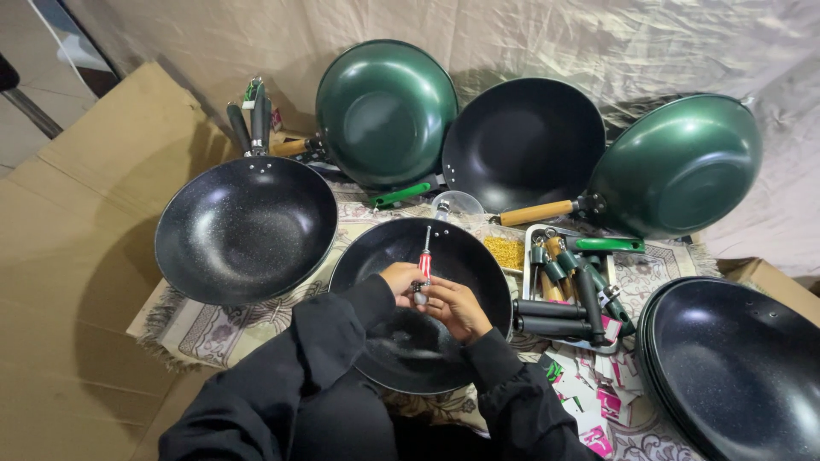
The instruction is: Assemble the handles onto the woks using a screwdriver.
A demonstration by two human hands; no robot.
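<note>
A black speckled pan (pixel 401 341) without a handle lies in front of me on a patterned cloth. Over its middle my left hand (pixel 399 278) and my right hand (pixel 455 307) meet. A red-handled screwdriver (pixel 424 260) stands upright between them, its shaft pointing away from me. My left hand grips its handle. The fingers of my right hand pinch a small metal piece (pixel 419 298) at the handle's lower end. Both my arms are in black sleeves.
A black pan with a handle (pixel 246 229) sits at the left. Two green pans (pixel 386 111) (pixel 679 164) and a black one (pixel 523 143) lean on the back cloth. A tray of loose handles (pixel 574 282), a box of yellow screws (pixel 506 252) and stacked black pans (pixel 736 367) are at the right.
</note>
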